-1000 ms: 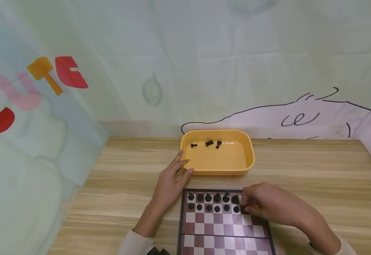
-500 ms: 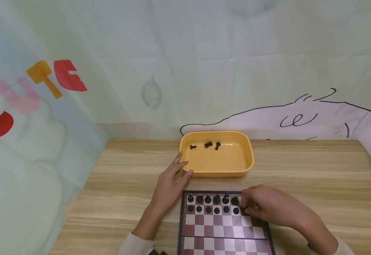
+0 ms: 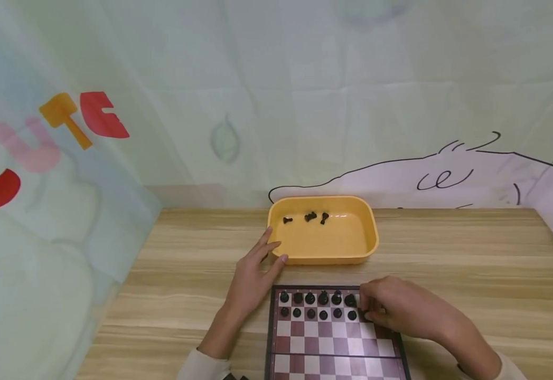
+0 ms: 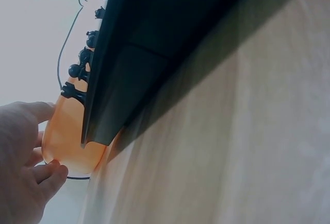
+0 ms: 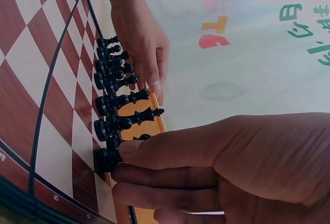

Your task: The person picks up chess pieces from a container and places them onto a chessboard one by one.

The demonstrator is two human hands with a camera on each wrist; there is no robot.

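Note:
My right hand [image 3: 400,306] is over the right part of the chessboard [image 3: 311,345]. Its thumb and fingers pinch a black pawn [image 5: 107,159], which stands on the board at the right end of the second row and is partly hidden by the fingertips. Black chess pieces [image 3: 323,298] stand upright along the far edge, with a row of black pawns [image 3: 323,315] before them. My left hand [image 3: 250,277], fingers spread, rests on the left front corner of the yellow tray [image 3: 326,260], thumb against its front wall. Several black pieces [image 3: 310,216] lie on their sides in the tray.
The board lies on a wooden table [image 3: 200,243], just in front of the tray. A printed cloth backdrop [image 3: 305,105] rises behind the table and along its left side. Bare checkered squares fill the near part of the board.
The view has tilted slightly, so everything sits a little lower in the picture. Both hands keep their places, and the right one still pinches the pawn.

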